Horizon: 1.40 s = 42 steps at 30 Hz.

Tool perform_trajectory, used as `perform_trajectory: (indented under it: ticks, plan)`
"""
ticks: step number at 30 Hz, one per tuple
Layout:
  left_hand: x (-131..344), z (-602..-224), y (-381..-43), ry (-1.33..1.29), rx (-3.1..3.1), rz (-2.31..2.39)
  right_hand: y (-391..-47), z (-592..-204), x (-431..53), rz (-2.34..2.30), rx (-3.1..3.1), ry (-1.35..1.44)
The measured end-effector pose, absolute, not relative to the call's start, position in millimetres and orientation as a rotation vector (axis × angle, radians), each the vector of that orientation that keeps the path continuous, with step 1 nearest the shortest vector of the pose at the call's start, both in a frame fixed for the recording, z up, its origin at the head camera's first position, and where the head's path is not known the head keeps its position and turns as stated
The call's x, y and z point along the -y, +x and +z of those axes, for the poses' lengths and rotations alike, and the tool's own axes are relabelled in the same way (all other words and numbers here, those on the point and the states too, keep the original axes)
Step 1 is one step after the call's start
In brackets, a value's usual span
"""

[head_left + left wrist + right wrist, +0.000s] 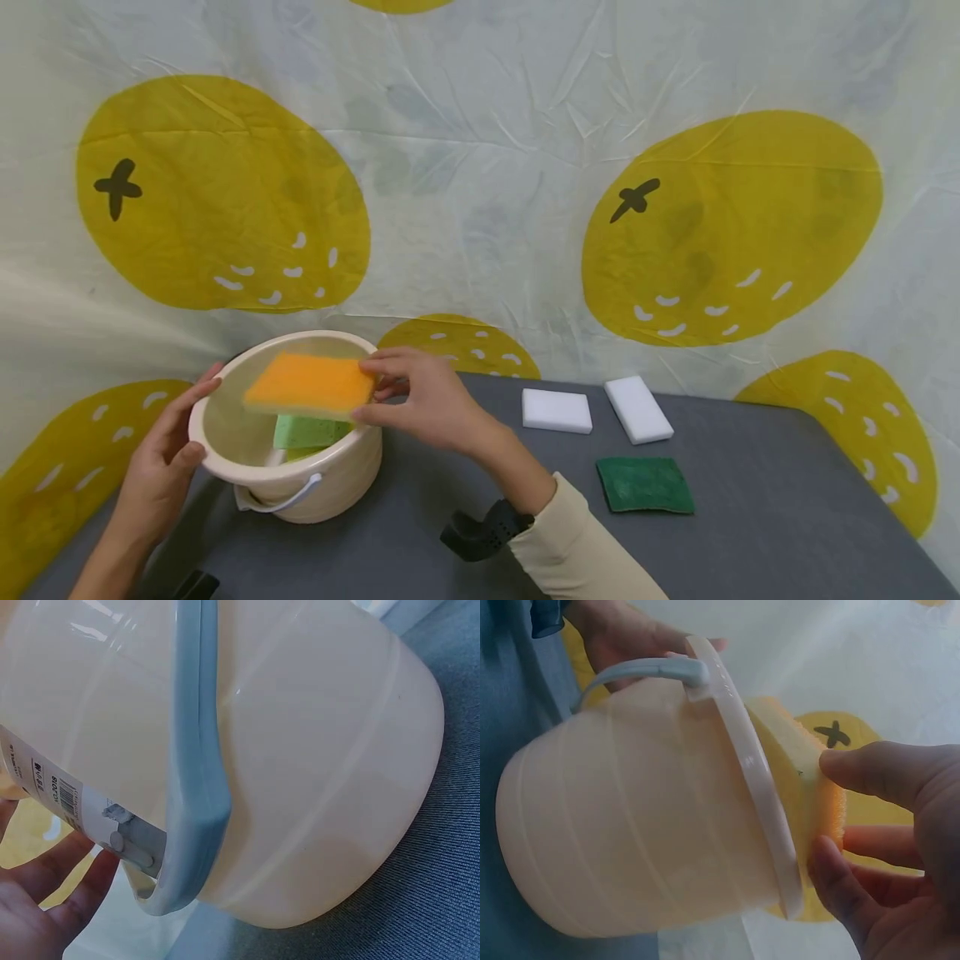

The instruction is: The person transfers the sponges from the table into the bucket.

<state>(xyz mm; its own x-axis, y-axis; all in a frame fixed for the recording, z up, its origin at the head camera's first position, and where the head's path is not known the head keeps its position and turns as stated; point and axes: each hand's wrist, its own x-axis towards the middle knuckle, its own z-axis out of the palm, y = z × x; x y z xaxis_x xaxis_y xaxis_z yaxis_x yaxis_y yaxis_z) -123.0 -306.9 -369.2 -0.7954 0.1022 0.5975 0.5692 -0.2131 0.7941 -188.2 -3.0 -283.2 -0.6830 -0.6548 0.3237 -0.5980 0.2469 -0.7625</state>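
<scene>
A cream bucket (337, 475) with a pale blue handle (196, 787) stands on the dark table. My left hand (153, 471) holds it at the left side, thumb and fingertips at the rim. Between thumb and fingers my right hand (431, 400) pinches the right end of an orange sponge (311, 382), which has a paler layer beneath. That sponge is over the bucket's mouth, slightly tilted; the right wrist view shows its pale side (791, 761) close to the rim. Inside the bucket lies a light green sponge (309, 432), with a yellowish piece under it, partly hidden.
Two white sponge blocks (557, 411) (639, 409) lie right of the bucket, towards the back. Nearer the front is a dark green scouring pad (646, 484). A white cloth (480, 208) with yellow fruit shapes hangs behind the grey table (757, 492).
</scene>
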Motion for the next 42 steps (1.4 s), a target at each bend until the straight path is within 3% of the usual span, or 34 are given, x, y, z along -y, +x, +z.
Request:
perform_trajectory:
  ticks: [12, 42]
  plan:
    - [303.9, -367.3, -122.2, -0.745, 1.745, -2.068, -187.4, -275.7, 23.2, -1.228, -2.423, -1.178]
    - [304.6, -366.9, -122.1, -0.752, 1.766, -2.055, -190.3, -275.1, 47.1, -0.805, -2.711, -1.36]
